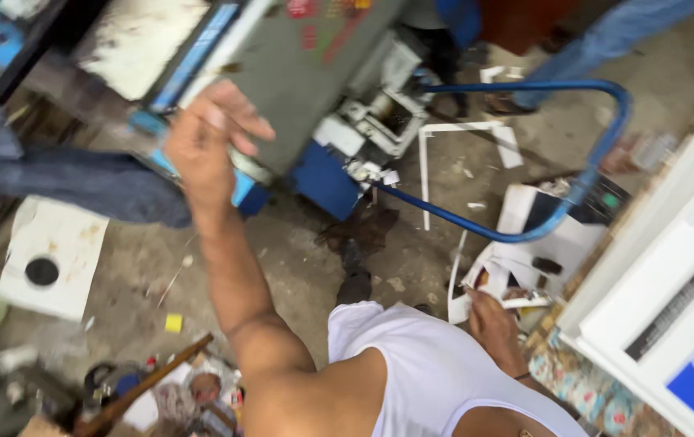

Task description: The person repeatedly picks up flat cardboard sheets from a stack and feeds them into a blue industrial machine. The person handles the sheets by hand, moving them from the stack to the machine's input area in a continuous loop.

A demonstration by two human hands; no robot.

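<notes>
Left hand [209, 137] is up in the upper left of the frame, fingers loosely curled and holding nothing, right against the blue-edged machine table [242, 182]. Right hand [492, 320] sits lower right, pinching a white cardboard piece [517, 301] just above the white sheet stack [670, 283]. I'd say keep that card flat and square, and fingers off the machine edge.
</notes>
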